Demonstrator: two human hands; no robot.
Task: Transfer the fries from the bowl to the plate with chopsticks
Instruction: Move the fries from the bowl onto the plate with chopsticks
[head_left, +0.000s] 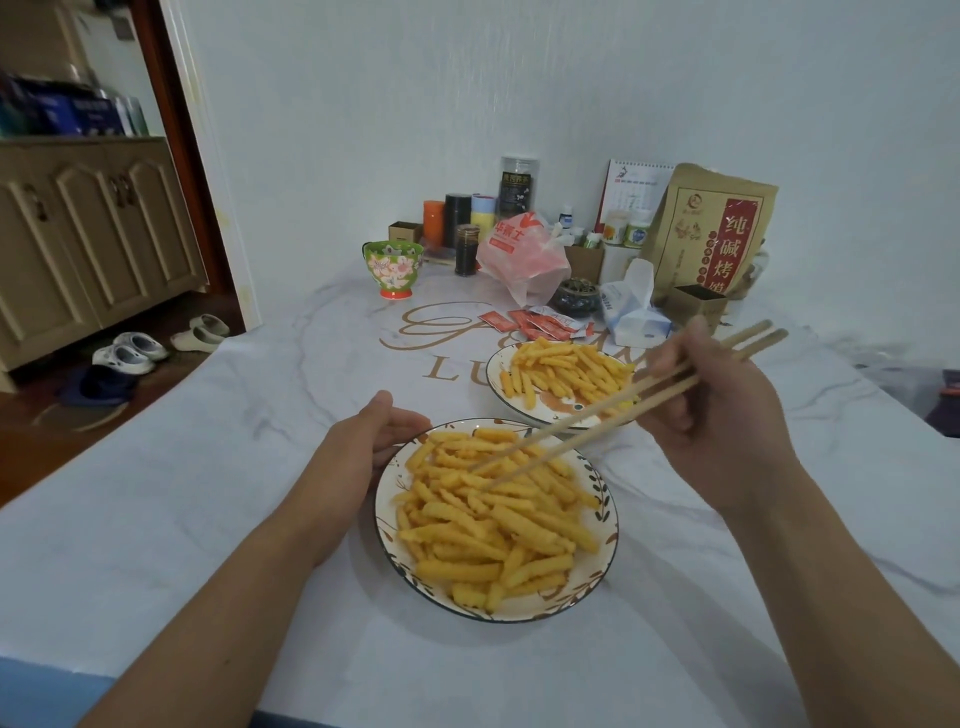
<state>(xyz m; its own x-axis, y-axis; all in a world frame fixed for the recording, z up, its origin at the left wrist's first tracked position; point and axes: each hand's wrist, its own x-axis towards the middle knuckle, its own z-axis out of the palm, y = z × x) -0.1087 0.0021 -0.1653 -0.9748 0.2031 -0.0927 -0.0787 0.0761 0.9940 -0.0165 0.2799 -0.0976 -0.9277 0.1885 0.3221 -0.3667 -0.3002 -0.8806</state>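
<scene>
the fries (488, 512) fill the near bowl (387, 540); more lie on the far plate (551, 411). right hand (719, 415) pinches chopsticks (597, 423), tips apart over the pile. left hand (371, 447) cups the rim. light, stiff, likely brittle: grip one mid-length, gently.

Home dining room, cluttered table (208, 493), cabinet (88, 234), slippers (130, 353)
</scene>
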